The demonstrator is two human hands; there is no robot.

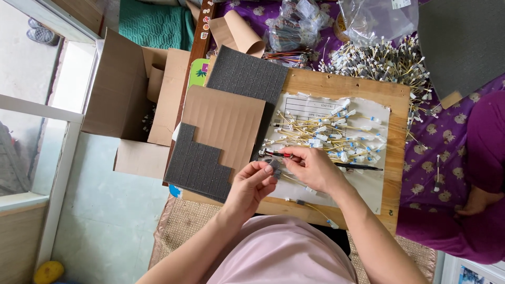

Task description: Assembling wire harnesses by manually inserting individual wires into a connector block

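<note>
My left hand (254, 183) pinches a small grey foam block (274, 166) just off the edge of a stepped grey foam sheet (197, 161). My right hand (314, 167) meets it, holding a thin red-and-black handled tool (273, 154) whose tip points left, over a white paper sheet (368, 181). A pile of yellow wires with white connectors (336, 138) lies on the paper just beyond my right hand. One loose wire with a connector (315, 208) rests near the board's front edge.
A wooden board (397, 131) carries the paper, a cardboard sheet (223, 123) and a second foam pad (247, 73). An open cardboard box (126, 105) sits left. More wires (384, 63) and plastic bags (300, 23) lie beyond. Another person's purple-clothed leg (481, 173) is at right.
</note>
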